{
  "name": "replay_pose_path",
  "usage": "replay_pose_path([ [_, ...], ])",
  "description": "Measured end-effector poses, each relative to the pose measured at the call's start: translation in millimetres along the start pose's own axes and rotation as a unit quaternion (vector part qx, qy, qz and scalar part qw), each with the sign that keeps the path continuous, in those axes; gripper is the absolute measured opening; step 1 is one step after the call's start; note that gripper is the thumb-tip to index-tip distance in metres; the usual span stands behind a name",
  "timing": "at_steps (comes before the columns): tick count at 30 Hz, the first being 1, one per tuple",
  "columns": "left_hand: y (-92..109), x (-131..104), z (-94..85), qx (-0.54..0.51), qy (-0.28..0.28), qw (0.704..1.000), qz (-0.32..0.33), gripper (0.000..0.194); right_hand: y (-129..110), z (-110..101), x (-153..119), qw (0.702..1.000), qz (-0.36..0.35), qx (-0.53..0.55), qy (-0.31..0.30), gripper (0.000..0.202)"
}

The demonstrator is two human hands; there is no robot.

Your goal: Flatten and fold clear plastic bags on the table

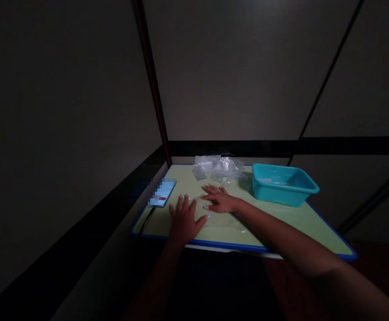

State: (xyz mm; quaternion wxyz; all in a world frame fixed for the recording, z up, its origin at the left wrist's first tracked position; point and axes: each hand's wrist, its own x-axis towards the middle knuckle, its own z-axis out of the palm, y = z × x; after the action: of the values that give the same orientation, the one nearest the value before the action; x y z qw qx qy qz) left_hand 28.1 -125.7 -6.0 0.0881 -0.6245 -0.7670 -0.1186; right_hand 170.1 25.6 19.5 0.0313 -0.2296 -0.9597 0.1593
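A clear plastic bag [226, 221] lies flat on the pale green tabletop [284, 223]. My left hand [185, 221] rests palm down at the bag's left side, its fingers spread and its thumb pointing right. Across the bag's upper part lies my right hand [220, 200], also palm down with fingers apart. The two hands are close together but not touching, and neither grips anything. Beyond them, at the table's far edge, sits a loose heap of clear plastic bags [219, 168].
A turquoise basket [278, 195] with something pale inside stands at the table's right side. On the left edge lies a phone [163, 192] with a lit screen, a dark strap [146, 221] beside it. Panelled walls rise behind and at left.
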Motion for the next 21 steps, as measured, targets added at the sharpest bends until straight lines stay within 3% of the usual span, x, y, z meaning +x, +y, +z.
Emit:
replay_pose_path([
  [8, 0, -2, -1.1, -0.017, 0.007, 1.000, 0.008, 0.071, -2, -6, 35, 0.995, 0.094, -0.006, -0.016, 0.066],
  [14, 1, 0, -3.3, -0.014, -0.031, 0.999, 0.012, 0.067, -1, -11, 52, 0.993, 0.120, -0.020, -0.002, 0.066],
  [17, 0, 1, -3.8, -0.015, -0.058, 0.998, 0.010, 0.069, -1, -20, 39, 0.993, 0.117, -0.001, 0.034, 0.067],
  [21, 0, 3, -3.0, -0.009, -0.077, 0.997, 0.004, 0.070, -6, -25, -8, 0.992, 0.115, -0.004, 0.051, 0.068],
])
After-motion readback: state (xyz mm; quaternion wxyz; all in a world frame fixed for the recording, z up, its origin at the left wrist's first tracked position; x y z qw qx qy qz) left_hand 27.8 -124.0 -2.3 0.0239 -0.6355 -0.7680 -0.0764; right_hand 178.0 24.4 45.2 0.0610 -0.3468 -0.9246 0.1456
